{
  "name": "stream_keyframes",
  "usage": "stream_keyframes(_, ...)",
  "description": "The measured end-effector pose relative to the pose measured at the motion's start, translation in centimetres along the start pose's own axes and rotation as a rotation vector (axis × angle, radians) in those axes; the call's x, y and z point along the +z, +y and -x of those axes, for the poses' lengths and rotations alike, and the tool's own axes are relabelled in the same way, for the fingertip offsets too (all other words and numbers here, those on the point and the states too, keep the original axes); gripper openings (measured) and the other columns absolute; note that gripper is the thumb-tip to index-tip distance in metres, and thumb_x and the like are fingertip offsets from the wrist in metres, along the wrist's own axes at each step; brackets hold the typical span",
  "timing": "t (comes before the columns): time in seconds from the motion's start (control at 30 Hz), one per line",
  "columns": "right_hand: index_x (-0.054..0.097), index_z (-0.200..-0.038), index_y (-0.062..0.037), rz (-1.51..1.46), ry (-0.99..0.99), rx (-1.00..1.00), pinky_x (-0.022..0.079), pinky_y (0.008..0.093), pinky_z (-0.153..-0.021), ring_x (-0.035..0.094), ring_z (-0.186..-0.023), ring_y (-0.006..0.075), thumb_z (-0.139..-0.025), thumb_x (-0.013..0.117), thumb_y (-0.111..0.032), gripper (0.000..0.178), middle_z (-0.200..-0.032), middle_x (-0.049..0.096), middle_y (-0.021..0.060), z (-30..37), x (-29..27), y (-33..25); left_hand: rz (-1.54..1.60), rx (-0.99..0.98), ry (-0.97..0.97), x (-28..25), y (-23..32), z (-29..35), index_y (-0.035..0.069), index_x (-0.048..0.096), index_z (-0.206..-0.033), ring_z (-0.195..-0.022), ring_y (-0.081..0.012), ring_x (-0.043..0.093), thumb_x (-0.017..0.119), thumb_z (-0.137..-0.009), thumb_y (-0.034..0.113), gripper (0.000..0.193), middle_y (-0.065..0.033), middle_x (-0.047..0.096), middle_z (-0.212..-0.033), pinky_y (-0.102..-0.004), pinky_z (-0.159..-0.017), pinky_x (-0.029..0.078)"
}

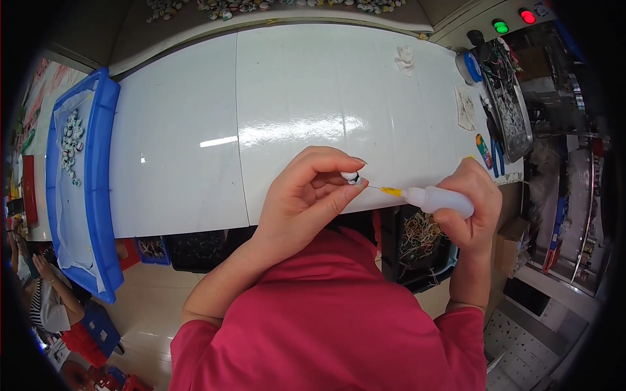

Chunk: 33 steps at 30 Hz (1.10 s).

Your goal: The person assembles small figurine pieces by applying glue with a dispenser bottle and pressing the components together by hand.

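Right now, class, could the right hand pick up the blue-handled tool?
Probably not: the blue-handled tool lies nearby with nothing visibly between, but the right hand is holding the bottle.

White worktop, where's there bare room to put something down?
On the white worktop, the left stretch between the blue tray and left hand is bare, as is the middle, beyond that hand, left of the crumpled tissue. It's crowded at the right end: tape roll, blue-handled tool.
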State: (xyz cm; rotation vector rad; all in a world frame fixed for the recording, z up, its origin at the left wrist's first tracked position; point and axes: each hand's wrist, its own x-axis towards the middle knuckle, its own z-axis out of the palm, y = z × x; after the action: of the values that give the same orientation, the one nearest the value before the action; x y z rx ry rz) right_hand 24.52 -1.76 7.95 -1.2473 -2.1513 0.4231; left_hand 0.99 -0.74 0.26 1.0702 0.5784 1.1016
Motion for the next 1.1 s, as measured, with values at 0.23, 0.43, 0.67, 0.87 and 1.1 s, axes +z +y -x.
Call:
stream_keyframes(0.23, 0.059, -0.073, -0.0055, 0.01, -0.012, 0.006, 0.035, 0.029, -0.05, 0.046, -0.055, 0.0197, -0.063, 0.079, -0.035, 0.037, -0.062, 0.049, 0.0047, -0.3, 0.5, -0.3, 0.007, 0.005, 0.006, 0.1, -0.2, 0.1, 0.0, 0.053, -0.108, -0.1, -0.013, 0.054, 0.055, -0.085, -0.007, 0.025, -0.007, 0.047, -0.109, -0.0242, -0.085, 0.049)
stream_keyframes(0.43, 0.059, -0.072, -0.0054, 0.021, -0.019, -0.003, 0.034, 0.0299, -0.05, 0.046, -0.055, 0.0201, -0.062, 0.079, -0.036, 0.037, -0.062, 0.049, 0.0048, -0.4, 0.8, -0.3, 0.009, 0.008, 0.003, 0.0, -0.2, 0.2, 0.001, 0.054, -0.107, -0.099, -0.0131, 0.054, 0.055, -0.084, -0.007, 0.024, -0.0072, 0.048, -0.108, -0.0239, -0.084, 0.049)
stream_keyframes(0.67, 0.059, -0.072, -0.0056, 0.037, -0.025, -0.004, 0.034, 0.0295, -0.049, 0.046, -0.054, 0.0196, -0.061, 0.08, -0.037, 0.039, -0.061, 0.049, 0.0046, -0.7, 1.0, -0.4, 0.005, 0.023, -0.007, -0.2, -0.3, 0.2, 0.001, 0.053, -0.108, -0.099, -0.0132, 0.054, 0.055, -0.085, -0.007, 0.024, -0.0072, 0.048, -0.108, -0.0244, -0.085, 0.049)
stream_keyframes(0.87, 0.059, -0.072, -0.0061, 0.071, -0.023, -0.035, 0.034, 0.0291, -0.049, 0.046, -0.053, 0.0189, -0.06, 0.08, -0.036, 0.039, -0.061, 0.049, 0.0037, -0.9, 1.1, -0.7, 0.014, 0.022, -0.009, -0.4, -0.2, 0.2, 0.001, 0.054, -0.108, -0.1, -0.0134, 0.054, 0.055, -0.085, -0.007, 0.024, -0.0072, 0.048, -0.107, -0.0248, -0.086, 0.049)
stream_keyframes(1.1, 0.06, -0.072, -0.0064, 0.081, -0.017, -0.044, 0.034, 0.0291, -0.05, 0.045, -0.053, 0.0185, -0.059, 0.081, -0.036, 0.039, -0.062, 0.049, 0.0033, -1.0, 1.3, -1.2, 0.003, -0.002, 0.01, -0.6, 0.2, 0.4, -0.001, 0.052, -0.106, -0.098, -0.016, 0.056, 0.055, -0.082, -0.012, 0.026, -0.0093, 0.047, -0.108, -0.0262, -0.086, 0.049)
